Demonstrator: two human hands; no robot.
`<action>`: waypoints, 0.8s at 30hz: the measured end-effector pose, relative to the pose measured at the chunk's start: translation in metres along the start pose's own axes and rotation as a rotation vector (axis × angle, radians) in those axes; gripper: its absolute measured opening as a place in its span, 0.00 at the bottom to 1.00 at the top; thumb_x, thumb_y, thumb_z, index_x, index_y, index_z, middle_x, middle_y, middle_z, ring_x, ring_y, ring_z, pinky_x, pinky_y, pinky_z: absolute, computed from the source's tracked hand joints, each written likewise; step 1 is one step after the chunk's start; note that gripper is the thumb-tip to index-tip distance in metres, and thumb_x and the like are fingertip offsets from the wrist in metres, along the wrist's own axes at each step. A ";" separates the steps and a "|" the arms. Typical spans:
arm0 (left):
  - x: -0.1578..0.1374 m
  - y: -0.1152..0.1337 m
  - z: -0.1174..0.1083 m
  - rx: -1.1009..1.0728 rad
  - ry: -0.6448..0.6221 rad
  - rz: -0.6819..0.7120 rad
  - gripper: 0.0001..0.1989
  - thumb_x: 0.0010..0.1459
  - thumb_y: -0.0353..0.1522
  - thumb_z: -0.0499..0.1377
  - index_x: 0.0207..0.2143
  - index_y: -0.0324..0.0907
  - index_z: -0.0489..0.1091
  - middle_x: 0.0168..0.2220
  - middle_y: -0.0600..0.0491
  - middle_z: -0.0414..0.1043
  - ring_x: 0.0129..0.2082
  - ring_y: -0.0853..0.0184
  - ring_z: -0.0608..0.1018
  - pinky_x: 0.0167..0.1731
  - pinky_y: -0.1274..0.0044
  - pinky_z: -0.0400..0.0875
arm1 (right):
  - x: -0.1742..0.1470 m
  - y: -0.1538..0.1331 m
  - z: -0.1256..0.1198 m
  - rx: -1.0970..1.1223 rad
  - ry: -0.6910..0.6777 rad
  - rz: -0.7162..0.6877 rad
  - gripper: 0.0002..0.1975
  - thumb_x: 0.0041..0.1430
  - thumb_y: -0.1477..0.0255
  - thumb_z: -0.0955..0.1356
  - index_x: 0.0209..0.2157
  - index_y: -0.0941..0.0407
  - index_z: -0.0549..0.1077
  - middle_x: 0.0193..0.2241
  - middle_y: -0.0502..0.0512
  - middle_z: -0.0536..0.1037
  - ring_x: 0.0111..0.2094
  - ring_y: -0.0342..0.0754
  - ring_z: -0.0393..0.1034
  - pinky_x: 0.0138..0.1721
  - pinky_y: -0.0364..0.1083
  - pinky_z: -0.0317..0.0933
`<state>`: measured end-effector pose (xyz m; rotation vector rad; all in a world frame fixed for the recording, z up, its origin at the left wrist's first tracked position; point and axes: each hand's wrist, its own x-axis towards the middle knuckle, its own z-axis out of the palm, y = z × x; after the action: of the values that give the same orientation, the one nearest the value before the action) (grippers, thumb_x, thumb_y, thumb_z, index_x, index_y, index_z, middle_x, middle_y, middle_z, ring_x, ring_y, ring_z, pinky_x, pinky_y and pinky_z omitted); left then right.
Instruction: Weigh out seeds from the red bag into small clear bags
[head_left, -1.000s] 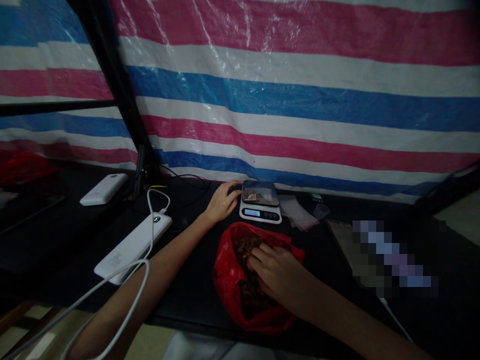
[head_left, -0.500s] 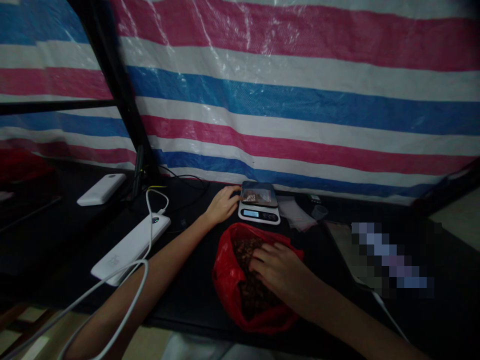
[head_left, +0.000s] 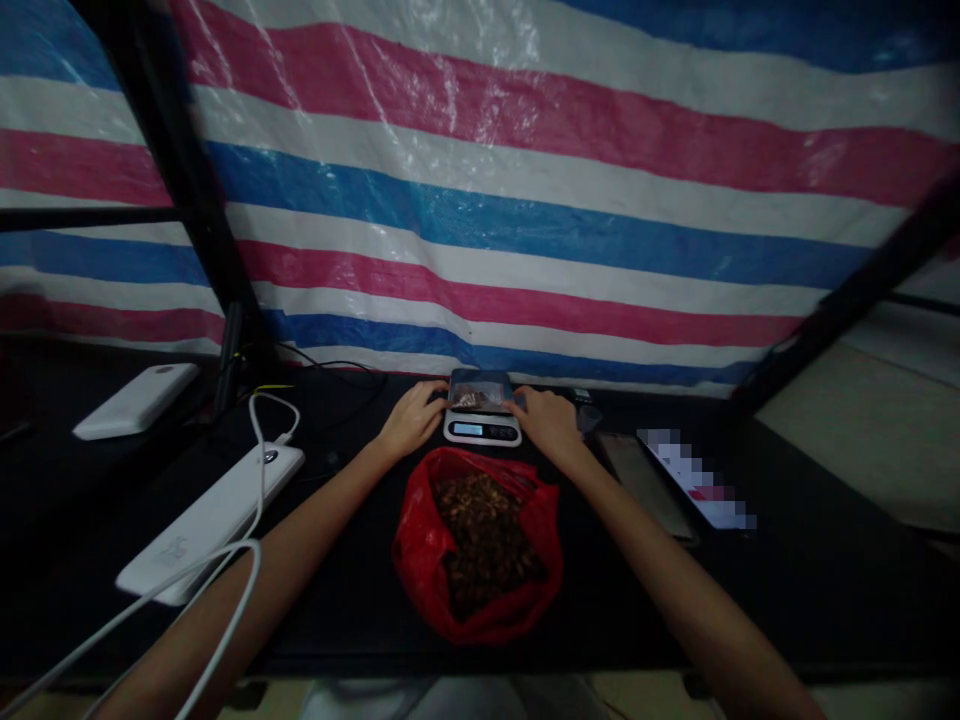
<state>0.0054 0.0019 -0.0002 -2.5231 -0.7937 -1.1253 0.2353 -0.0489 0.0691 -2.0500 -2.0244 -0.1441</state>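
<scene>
Where the white scale (head_left: 457, 435) sits on the black table (head_left: 337, 630), the two hands flank it; the left hand (head_left: 415, 418) is at its left edge, palm down with fingers bent and the fingertips at the side of the weighing plate; the right hand (head_left: 553, 425) is at its right edge, the fingers reaching in to the rim of the plate; whether either hand grips anything there I cannot tell.

On top of the scale, between the fingertips of both hands, lies a small clear bag (head_left: 480, 397) with brown pieces in it; its right end comes right up to the right fingertips, though contact is unclear; the scale's display (head_left: 469, 429) is lit, its figures too small to read.

Just in front of the scale, and nearer the wearer than either hand, stands a red bag (head_left: 420, 545), its mouth wide and full of brown pieces (head_left: 487, 545); well to the left of the scale lies a white power bank (head_left: 202, 530) with a white cable (head_left: 259, 480); behind the scale hangs a striped sheet (head_left: 480, 215).
</scene>
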 end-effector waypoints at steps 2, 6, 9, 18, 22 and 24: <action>0.000 0.000 0.001 -0.012 0.003 -0.009 0.11 0.56 0.24 0.49 0.35 0.40 0.70 0.45 0.45 0.66 0.44 0.61 0.69 0.42 0.69 0.68 | 0.008 -0.003 0.010 0.113 -0.023 0.020 0.18 0.59 0.60 0.63 0.42 0.57 0.73 0.36 0.64 0.77 0.40 0.56 0.71 0.39 0.50 0.60; 0.006 0.006 0.005 -0.110 0.081 -0.171 0.11 0.57 0.25 0.48 0.33 0.41 0.70 0.44 0.47 0.65 0.45 0.61 0.69 0.45 0.67 0.66 | 0.016 -0.007 0.020 0.199 -0.010 0.030 0.12 0.58 0.62 0.64 0.39 0.53 0.73 0.31 0.54 0.78 0.39 0.50 0.72 0.39 0.46 0.61; 0.015 0.020 0.005 -0.206 0.146 -0.312 0.11 0.58 0.26 0.48 0.33 0.41 0.70 0.44 0.48 0.64 0.46 0.62 0.68 0.48 0.66 0.65 | 0.013 -0.009 0.022 0.263 0.015 0.011 0.10 0.59 0.67 0.63 0.38 0.54 0.72 0.32 0.53 0.78 0.38 0.48 0.72 0.38 0.44 0.60; 0.023 0.038 -0.015 -0.691 -0.006 -0.547 0.25 0.55 0.39 0.56 0.54 0.42 0.61 0.53 0.46 0.66 0.52 0.60 0.69 0.52 0.67 0.63 | -0.011 -0.011 0.010 0.748 0.121 -0.327 0.08 0.58 0.66 0.64 0.36 0.54 0.71 0.32 0.49 0.77 0.31 0.44 0.72 0.34 0.42 0.61; 0.020 0.038 -0.011 -1.010 -0.140 -0.698 0.17 0.51 0.42 0.58 0.37 0.38 0.75 0.37 0.48 0.77 0.40 0.61 0.77 0.44 0.71 0.69 | -0.016 -0.013 0.010 0.793 0.117 -0.351 0.07 0.56 0.66 0.65 0.33 0.54 0.73 0.30 0.49 0.78 0.31 0.45 0.72 0.33 0.42 0.60; 0.020 0.041 -0.009 -1.072 -0.031 -0.801 0.17 0.48 0.43 0.61 0.33 0.38 0.76 0.34 0.49 0.77 0.36 0.62 0.77 0.41 0.73 0.69 | -0.017 -0.013 0.013 0.804 0.130 -0.332 0.06 0.55 0.67 0.66 0.33 0.53 0.73 0.30 0.49 0.78 0.31 0.45 0.72 0.32 0.42 0.61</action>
<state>0.0347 -0.0282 0.0199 -3.0662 -1.6304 -2.2422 0.2201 -0.0619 0.0539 -1.1823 -1.8858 0.4024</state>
